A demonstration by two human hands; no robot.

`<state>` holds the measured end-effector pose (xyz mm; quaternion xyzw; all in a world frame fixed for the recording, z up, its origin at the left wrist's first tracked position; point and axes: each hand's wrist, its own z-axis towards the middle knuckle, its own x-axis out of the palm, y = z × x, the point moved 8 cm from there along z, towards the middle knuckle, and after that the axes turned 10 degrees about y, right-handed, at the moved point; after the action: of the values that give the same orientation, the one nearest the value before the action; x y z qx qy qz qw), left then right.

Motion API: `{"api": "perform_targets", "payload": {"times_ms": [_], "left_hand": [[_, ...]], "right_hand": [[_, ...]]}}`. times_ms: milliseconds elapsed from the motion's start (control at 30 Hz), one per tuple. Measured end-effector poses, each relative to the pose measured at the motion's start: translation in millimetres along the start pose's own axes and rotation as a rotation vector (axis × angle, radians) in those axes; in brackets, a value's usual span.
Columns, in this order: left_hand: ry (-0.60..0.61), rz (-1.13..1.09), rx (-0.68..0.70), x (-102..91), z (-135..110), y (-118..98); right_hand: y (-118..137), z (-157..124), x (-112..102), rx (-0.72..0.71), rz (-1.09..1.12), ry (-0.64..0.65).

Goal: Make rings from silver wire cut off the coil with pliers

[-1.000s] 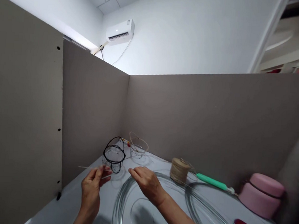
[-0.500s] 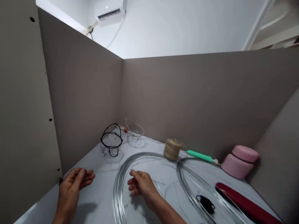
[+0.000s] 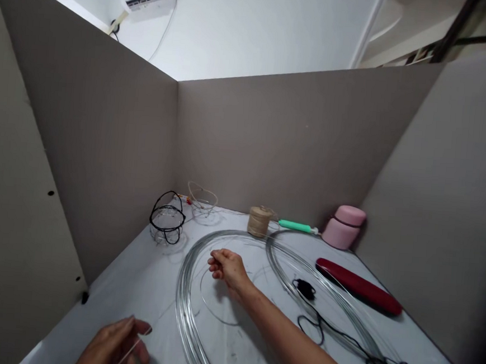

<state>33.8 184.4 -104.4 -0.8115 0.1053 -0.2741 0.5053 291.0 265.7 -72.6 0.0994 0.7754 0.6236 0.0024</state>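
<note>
Wire (image 3: pixel 129 352), lower left, looks light, springy; best pinched near end. My left hand (image 3: pixel 113 341) holds it; right hand (image 3: pixel 228 267), lower centre, fingers curled, grip unclear.

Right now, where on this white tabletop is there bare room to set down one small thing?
The widest free patch of white tabletop lies between the left grey panel, the round black wire frame and the left hand. The right side is crowded: looped silver wire, black cord bundle, long red case.
</note>
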Motion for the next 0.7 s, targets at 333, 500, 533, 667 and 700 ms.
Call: {"api": "perform_targets", "payload": {"times_ms": [333, 500, 533, 667, 700], "left_hand": [[0.257, 0.203, -0.012, 55.4, 25, -16], [0.149, 0.324, 0.041, 59.5, 25, -28], [0.139, 0.336, 0.049, 60.7, 26, -29], [0.127, 0.384, 0.068, 61.1, 34, -26], [0.127, 0.399, 0.080, 60.1, 36, -24]], "right_hand": [[6, -9, 1, -0.037, 0.044, -0.027], [3, -18, 15, -0.027, 0.119, 0.018], [1, -21, 21, -0.017, 0.129, 0.038], [-5, -32, 39, 0.007, 0.157, 0.081], [-5, -34, 41, 0.007, 0.161, 0.080]]}}
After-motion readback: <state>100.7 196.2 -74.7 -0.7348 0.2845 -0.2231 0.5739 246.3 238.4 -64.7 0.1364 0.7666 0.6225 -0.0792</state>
